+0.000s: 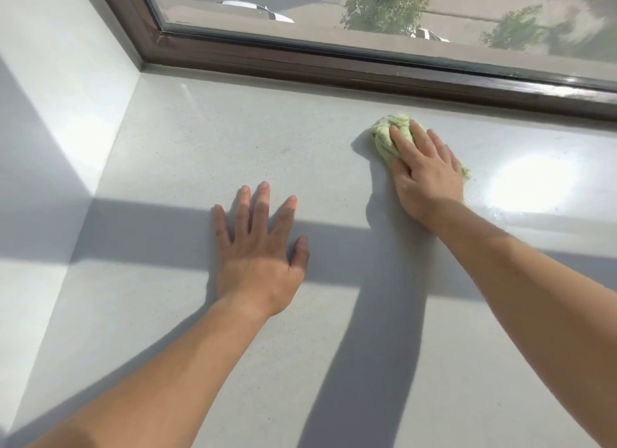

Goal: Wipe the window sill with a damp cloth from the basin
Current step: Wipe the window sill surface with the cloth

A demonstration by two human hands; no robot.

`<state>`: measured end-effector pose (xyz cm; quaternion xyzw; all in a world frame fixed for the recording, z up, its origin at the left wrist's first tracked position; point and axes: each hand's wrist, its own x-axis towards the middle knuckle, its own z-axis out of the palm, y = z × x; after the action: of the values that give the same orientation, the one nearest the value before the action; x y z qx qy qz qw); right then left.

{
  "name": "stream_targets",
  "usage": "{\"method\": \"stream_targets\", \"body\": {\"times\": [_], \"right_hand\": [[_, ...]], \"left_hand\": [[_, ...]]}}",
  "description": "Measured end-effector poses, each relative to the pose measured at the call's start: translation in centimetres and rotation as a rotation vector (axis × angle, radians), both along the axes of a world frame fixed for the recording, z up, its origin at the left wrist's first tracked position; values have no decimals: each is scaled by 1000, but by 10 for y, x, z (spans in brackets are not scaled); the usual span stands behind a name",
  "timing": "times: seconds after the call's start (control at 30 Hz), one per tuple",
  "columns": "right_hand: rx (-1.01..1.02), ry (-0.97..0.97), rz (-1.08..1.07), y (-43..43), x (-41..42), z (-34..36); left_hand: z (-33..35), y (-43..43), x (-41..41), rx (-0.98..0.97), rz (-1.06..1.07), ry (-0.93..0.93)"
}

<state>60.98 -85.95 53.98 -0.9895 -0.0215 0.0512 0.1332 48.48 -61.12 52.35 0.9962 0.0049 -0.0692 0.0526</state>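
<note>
With the right hand [425, 177] pressing flat-fingered on the bunched cloth [389, 135] just short of the frame [334, 63] and the left hand [258, 250] spread empty on the sill [200, 147] farther from it, the ungripped wad may slip free.

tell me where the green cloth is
Head view: the green cloth lies on the window sill, right of centre, under the right hand, near the window frame.

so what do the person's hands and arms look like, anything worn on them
The left hand and right hand are bare: no gloves, rings, watch or bracelets. No sleeves show either, right down to the frame's edge. Nails look short and unpainted.
</note>
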Motion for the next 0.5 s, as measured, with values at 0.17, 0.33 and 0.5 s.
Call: {"method": "stream_targets", "body": {"times": [0.17, 0.33, 0.5], "right_hand": [[-28, -92, 118, 42, -73, -8], [-48, -27, 214, 11, -71, -5], [-24, -38, -79, 32, -68, -5]], "left_hand": [[1, 3, 2, -21, 0, -13], [3, 6, 2, -29, -2, 0], [3, 10, 3, -39, -11, 8]]}}
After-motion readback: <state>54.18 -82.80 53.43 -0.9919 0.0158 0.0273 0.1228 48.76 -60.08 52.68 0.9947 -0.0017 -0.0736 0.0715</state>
